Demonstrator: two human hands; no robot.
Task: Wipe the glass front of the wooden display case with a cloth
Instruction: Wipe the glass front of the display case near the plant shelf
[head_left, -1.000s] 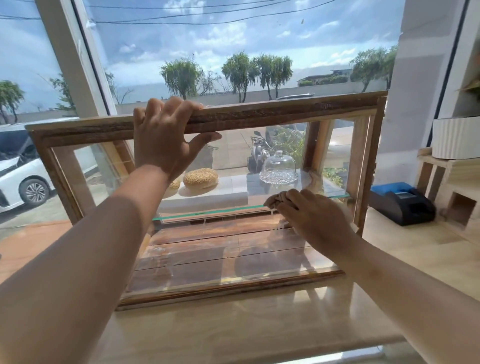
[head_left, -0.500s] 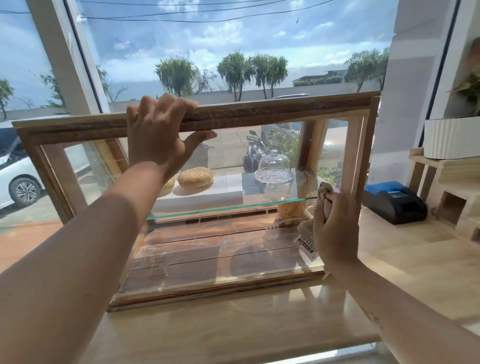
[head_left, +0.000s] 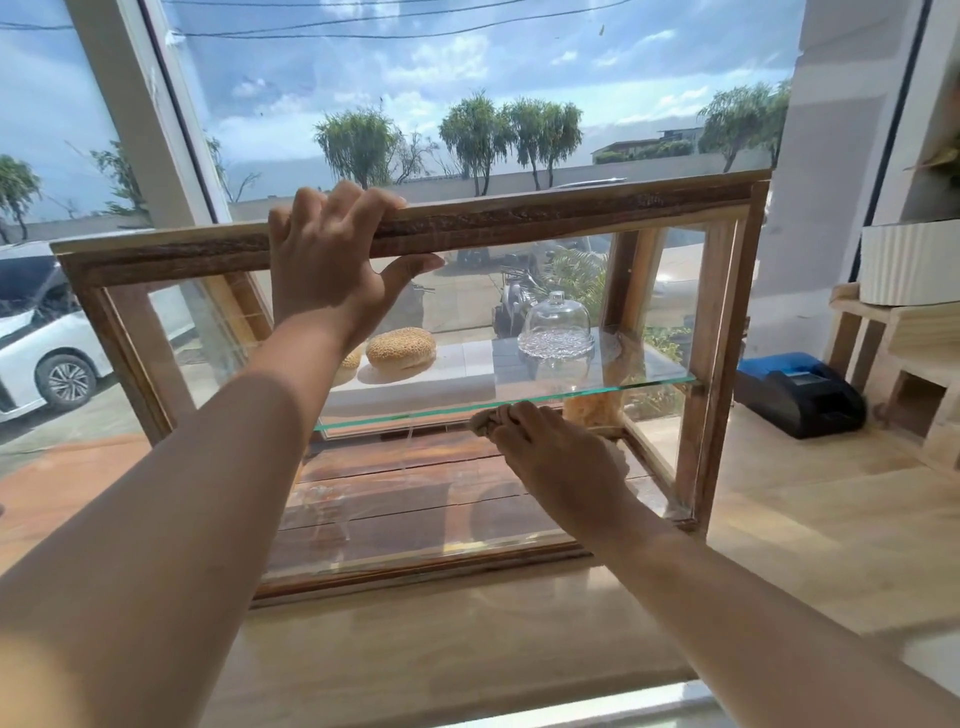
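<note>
On counter (head_left: 810, 525): rough wood case (head_left: 571, 215), clear glass (head_left: 395, 499).

Two bare forearms, slender wrists; bare left hand (head_left: 332, 267), bare right hand (head_left: 561, 462)

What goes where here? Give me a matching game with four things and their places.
Things:
1 left hand
2 right hand
3 bun
4 black printer

Places:
A on the glass shelf
B on the counter, right of the case
C gripping the top rail
D holding a cloth against the glass front

Pairs: 1-C, 2-D, 3-A, 4-B.
</note>
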